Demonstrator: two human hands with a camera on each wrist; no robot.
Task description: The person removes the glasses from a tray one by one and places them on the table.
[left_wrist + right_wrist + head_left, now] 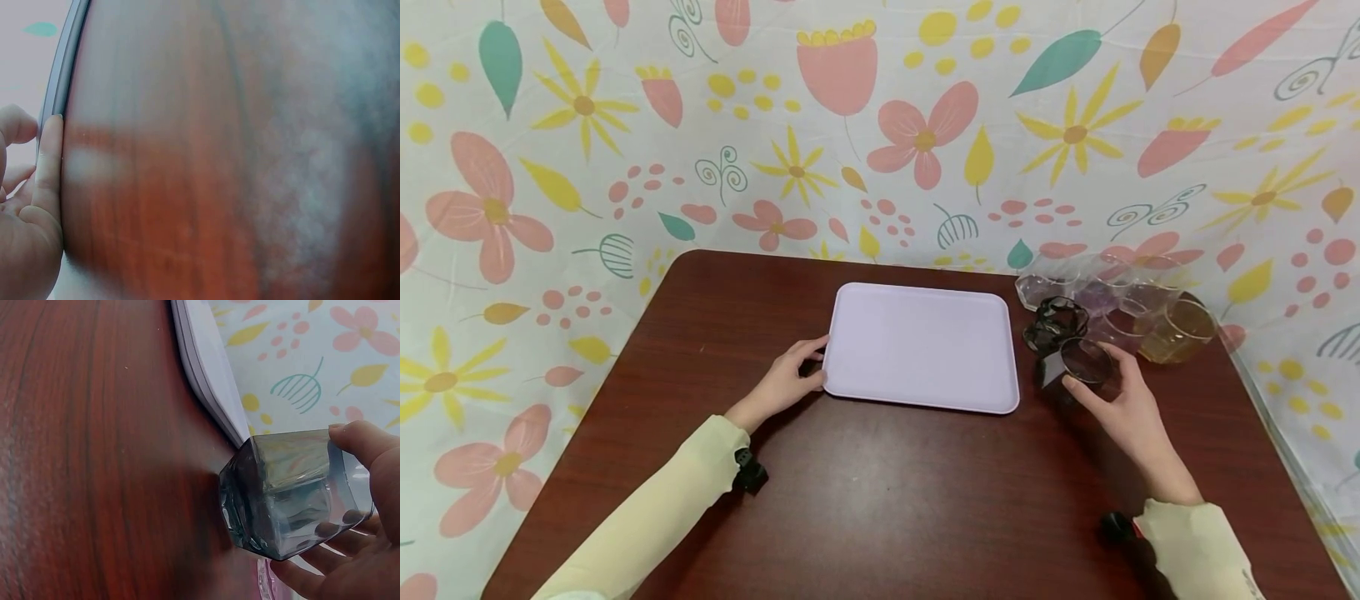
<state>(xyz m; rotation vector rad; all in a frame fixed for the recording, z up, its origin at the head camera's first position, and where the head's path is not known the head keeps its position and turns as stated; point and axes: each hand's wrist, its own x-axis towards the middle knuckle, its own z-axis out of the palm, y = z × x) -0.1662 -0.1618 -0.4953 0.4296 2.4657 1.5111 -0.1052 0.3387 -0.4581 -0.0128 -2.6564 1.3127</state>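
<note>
A lilac tray (921, 346) lies flat on the brown table. My left hand (784, 377) is at its left edge, with thumb (50, 159) and fingertips against the rim. Just right of the tray, my right hand (1123, 408) holds a smoky grey faceted glass (1086, 360). Its thumb is on one side of the rim and its fingers are on the other. In the right wrist view the glass (294, 494) is tilted, with its thick base toward the table and nothing visible inside.
Behind the held glass stands another dark glass (1056, 323). Several tinted glasses crowd the back right corner, among them an amber glass (1176, 333) and a pink glass (1122, 327). A flower-patterned cloth (880, 167) hangs along the table's back edge.
</note>
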